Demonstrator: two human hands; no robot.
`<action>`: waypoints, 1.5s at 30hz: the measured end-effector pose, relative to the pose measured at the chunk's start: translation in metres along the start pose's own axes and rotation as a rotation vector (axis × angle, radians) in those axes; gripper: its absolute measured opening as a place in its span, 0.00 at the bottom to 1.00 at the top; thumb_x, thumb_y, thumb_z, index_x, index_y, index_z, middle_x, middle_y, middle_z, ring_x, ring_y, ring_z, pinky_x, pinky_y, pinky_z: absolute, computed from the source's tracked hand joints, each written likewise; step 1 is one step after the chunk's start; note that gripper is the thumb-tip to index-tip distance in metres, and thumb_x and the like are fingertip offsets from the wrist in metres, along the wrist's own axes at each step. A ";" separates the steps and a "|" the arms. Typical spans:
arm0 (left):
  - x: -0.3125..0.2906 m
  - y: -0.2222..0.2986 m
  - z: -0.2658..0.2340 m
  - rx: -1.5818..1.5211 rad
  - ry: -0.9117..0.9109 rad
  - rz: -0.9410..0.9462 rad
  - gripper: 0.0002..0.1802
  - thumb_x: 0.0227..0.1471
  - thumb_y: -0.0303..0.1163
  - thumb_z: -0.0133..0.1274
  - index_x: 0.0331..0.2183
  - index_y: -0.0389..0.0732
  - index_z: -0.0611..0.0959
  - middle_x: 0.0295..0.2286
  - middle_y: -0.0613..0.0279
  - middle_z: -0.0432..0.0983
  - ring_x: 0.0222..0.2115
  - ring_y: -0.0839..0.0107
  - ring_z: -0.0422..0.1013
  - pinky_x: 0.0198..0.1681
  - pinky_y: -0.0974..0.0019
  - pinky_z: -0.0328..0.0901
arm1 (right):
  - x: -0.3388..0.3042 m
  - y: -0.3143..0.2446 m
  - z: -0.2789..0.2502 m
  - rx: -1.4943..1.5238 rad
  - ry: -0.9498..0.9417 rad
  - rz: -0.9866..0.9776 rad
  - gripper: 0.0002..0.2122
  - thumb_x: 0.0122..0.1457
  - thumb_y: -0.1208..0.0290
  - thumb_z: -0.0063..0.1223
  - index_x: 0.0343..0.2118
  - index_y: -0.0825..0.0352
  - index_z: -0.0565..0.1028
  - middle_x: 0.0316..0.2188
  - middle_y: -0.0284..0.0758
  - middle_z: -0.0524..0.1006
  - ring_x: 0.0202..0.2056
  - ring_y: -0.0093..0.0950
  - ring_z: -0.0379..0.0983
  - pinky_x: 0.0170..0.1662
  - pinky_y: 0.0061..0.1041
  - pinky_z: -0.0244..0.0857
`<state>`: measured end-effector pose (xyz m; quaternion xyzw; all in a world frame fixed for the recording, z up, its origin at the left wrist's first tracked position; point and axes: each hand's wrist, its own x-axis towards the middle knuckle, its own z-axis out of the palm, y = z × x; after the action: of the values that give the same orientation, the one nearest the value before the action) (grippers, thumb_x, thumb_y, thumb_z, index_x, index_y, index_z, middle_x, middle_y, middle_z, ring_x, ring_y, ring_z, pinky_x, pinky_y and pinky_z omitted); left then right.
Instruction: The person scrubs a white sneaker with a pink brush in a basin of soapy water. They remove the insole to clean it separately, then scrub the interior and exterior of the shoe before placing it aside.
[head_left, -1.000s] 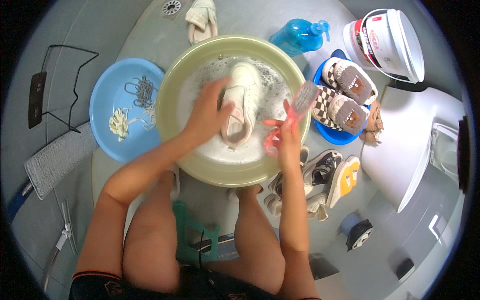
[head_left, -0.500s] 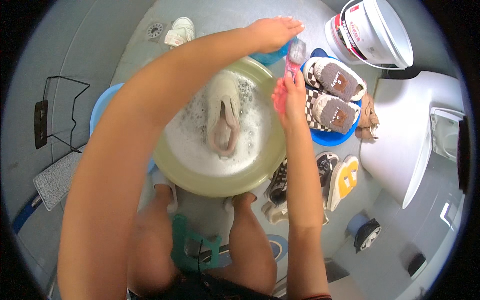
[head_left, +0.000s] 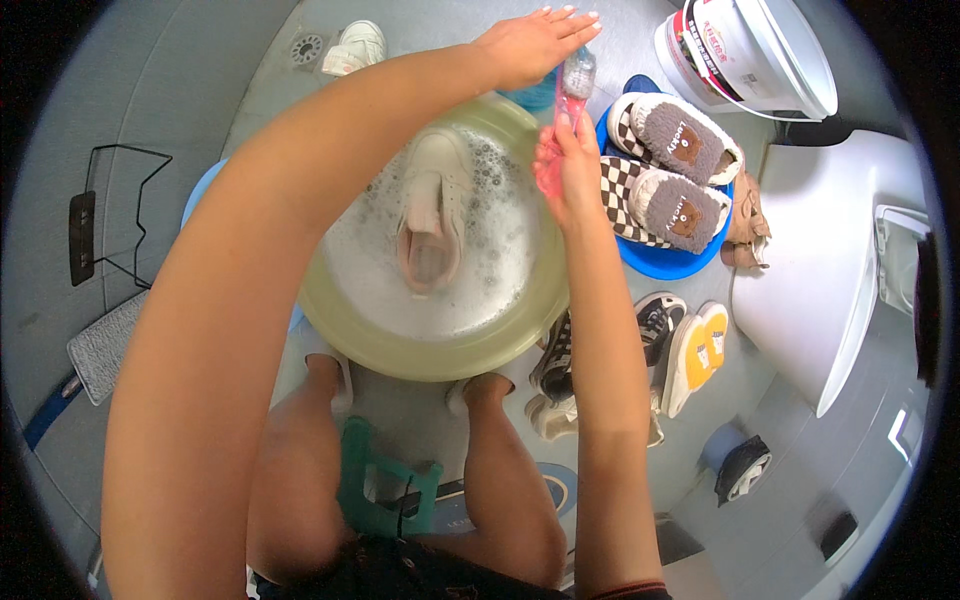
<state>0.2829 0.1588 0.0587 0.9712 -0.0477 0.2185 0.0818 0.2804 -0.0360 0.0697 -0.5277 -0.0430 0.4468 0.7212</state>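
My right hand (head_left: 574, 172) is closed around the pink handle of a scrub brush (head_left: 577, 88). Its pale bristle head points away from me, just beyond the basin's right rim. My left hand (head_left: 535, 48) reaches across with fingers stretched out, palm down, near the brush head and above a translucent blue object (head_left: 535, 97) whose kind I cannot make out. Whether the palm touches that object is hidden. In the yellow-green basin (head_left: 430, 365) of foamy water lies a whitish sneaker (head_left: 437, 195), its opening toward me.
Furry checkered slippers (head_left: 680, 215) sit in a blue basin (head_left: 665, 265) at the right. Beyond stand a white bucket (head_left: 745, 60) and a toilet (head_left: 805, 270). Several shoes, including yellow-soled ones (head_left: 697, 355), lie nearer. A green stool (head_left: 385, 490) is between my legs; a white shoe (head_left: 355, 48) lies far left.
The view has shifted slightly. My left hand has moved a little away from me, its fingers more spread. The brush has moved slightly farther and left, still in my right hand.
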 end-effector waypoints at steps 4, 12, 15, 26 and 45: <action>0.007 0.007 0.003 0.045 -0.092 -0.101 0.37 0.48 0.20 0.45 0.61 0.43 0.58 0.62 0.60 0.50 0.61 0.56 0.52 0.63 0.55 0.51 | -0.003 0.000 -0.004 0.018 0.029 -0.017 0.11 0.65 0.67 0.43 0.49 0.59 0.63 0.23 0.29 0.69 0.20 0.19 0.66 0.19 0.19 0.62; -0.130 0.074 -0.064 -0.562 0.166 -0.638 0.31 0.51 0.25 0.49 0.58 0.41 0.63 0.57 0.52 0.60 0.56 0.56 0.59 0.59 0.58 0.55 | -0.114 0.018 -0.003 0.064 0.109 0.034 0.14 0.65 0.66 0.44 0.51 0.60 0.61 0.21 0.29 0.68 0.18 0.19 0.65 0.17 0.17 0.61; -0.215 0.117 -0.059 -0.748 0.136 -1.155 0.30 0.54 0.34 0.51 0.56 0.35 0.64 0.51 0.46 0.65 0.52 0.55 0.63 0.54 0.59 0.60 | -0.165 0.035 -0.007 0.076 0.177 0.132 0.15 0.65 0.66 0.43 0.53 0.59 0.60 0.21 0.29 0.67 0.17 0.19 0.64 0.17 0.17 0.60; -0.236 0.153 -0.043 -1.646 -0.212 -1.510 0.40 0.49 0.48 0.58 0.56 0.37 0.62 0.51 0.55 0.66 0.51 0.64 0.64 0.50 0.57 0.63 | -0.205 0.074 -0.013 -0.011 0.217 0.271 0.10 0.63 0.71 0.47 0.46 0.62 0.66 0.20 0.26 0.66 0.17 0.17 0.63 0.18 0.16 0.60; -0.107 0.188 -0.285 -0.970 0.237 -0.978 0.60 0.34 0.46 0.66 0.60 0.32 0.52 0.55 0.36 0.55 0.59 0.48 0.50 0.61 0.53 0.48 | -0.249 -0.099 0.141 -0.255 0.171 -0.043 0.18 0.47 0.85 0.52 0.44 0.69 0.68 0.34 0.34 0.76 0.31 0.23 0.75 0.27 0.22 0.73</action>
<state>0.0437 0.0316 0.2920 0.7047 0.3123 0.2152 0.5997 0.1156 -0.1101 0.3126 -0.6500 -0.0489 0.3757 0.6588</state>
